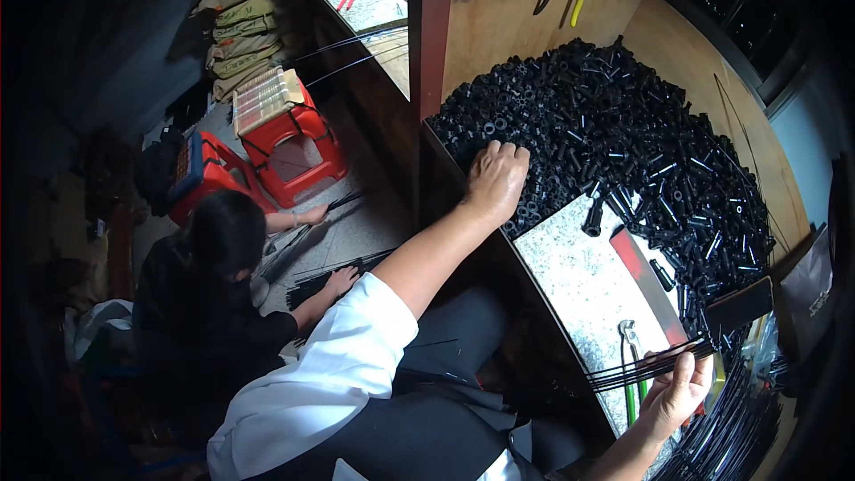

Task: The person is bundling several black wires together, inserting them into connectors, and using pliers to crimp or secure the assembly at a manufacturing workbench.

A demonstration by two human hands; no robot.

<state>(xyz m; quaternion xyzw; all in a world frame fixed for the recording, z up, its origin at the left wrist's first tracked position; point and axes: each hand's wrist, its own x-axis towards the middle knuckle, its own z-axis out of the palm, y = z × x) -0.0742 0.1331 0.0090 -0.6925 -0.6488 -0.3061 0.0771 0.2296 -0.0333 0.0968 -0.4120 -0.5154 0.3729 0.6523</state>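
My left hand (497, 180) is curled closed at the near left edge of a big heap of small black ring-shaped and tubular parts (606, 116). Whatever its fingers hold is hidden from view. Over the near end of the speckled white tabletop (557, 258), my right hand (679, 396) pinches a bundle of thin black rods (623, 376) between thumb and fingers. The rods point leftward, past the table's edge. Beneath them lie green-handled pliers (627, 338), beside a flat red-and-black strip (643, 281).
Wooden boards (499, 18) wall the heap, with yellow-handled and orange-handled tools hanging above. More long black rods (730, 428) lie at the lower right. On the left, a co-worker (200, 303) sits low, handling rods near red stools (294, 156). Stacked sacks (245, 31) stand behind.
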